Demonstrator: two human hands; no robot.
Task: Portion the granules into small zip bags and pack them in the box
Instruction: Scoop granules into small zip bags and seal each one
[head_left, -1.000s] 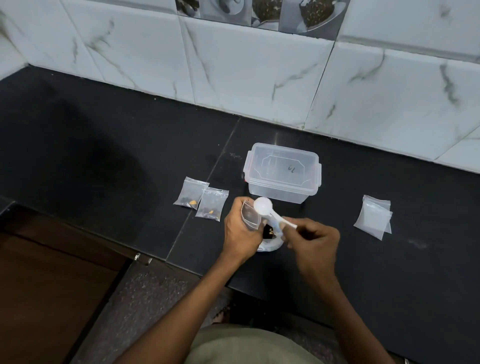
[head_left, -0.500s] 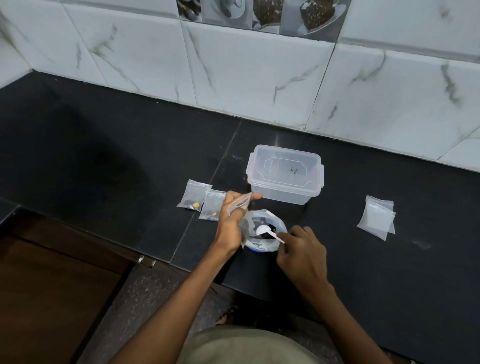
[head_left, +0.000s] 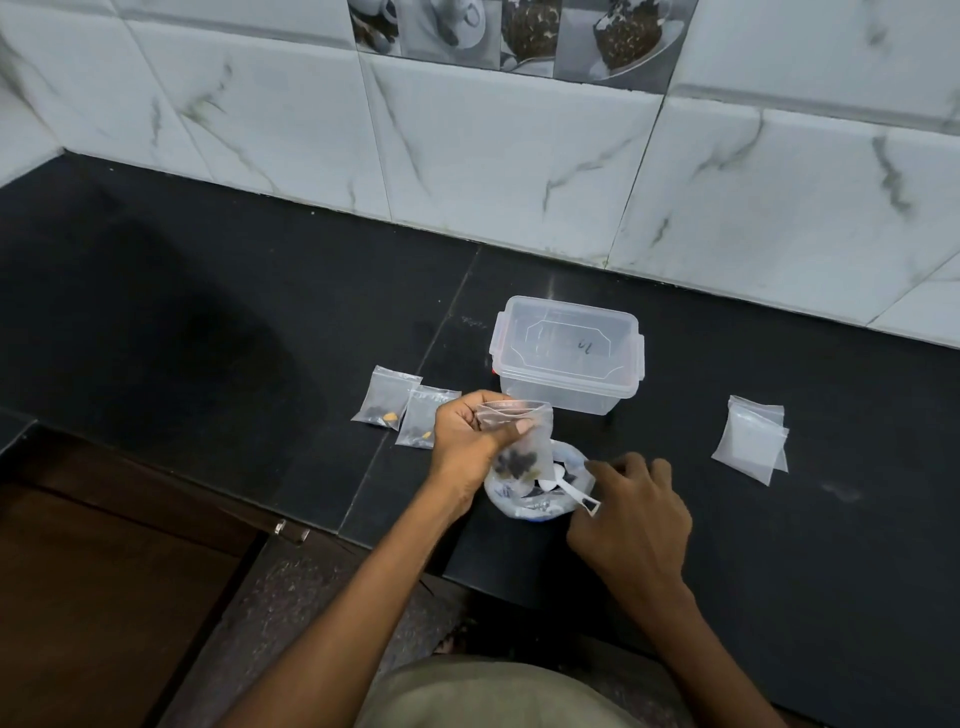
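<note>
Two filled bags (head_left: 387, 397) lie just left of both hands (head_left: 470, 441).

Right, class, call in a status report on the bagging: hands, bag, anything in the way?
Left hand pinching small zip bag, granules inside. Right hand off the scoop, holding nothing. Box lidded. Nothing in the way.

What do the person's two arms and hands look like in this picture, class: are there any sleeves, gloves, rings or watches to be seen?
Both forearms are bare right up to the bottom edge of the picture; no sleeve shows. The left hand and the right hand wear no gloves, and no ring, watch or bracelet is visible. Short fingernails show on the left hand. Between the arms, at the bottom edge, lies a piece of olive-beige clothing.
</note>
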